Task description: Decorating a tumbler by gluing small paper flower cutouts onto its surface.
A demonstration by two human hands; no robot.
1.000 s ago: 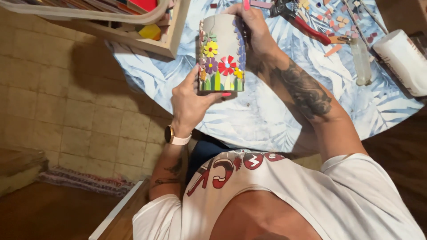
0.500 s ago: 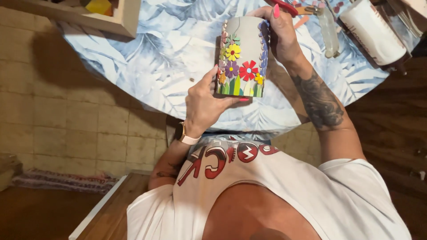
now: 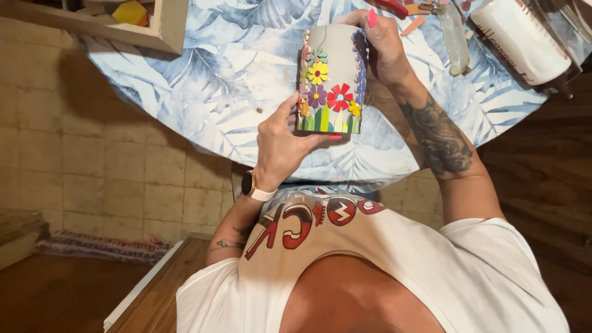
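1. I am seeing the left hand [image 3: 280, 145] gripping the base of a grey flower-decorated pot [image 3: 331, 80].
2. The right hand [image 3: 382, 46] is clasping its far end.
3. Both are hovering over the leaf-patterned table [image 3: 216, 80].

The vase [image 3: 333, 74] had a matt grey body with glossy, raised mosaic flower tiles. The tablecloth [image 3: 234, 80] looked smooth, leaf-printed and slightly sheened. The tray [image 3: 161, 36] was bare wood. The floor [image 3: 80, 154] was matt tile.
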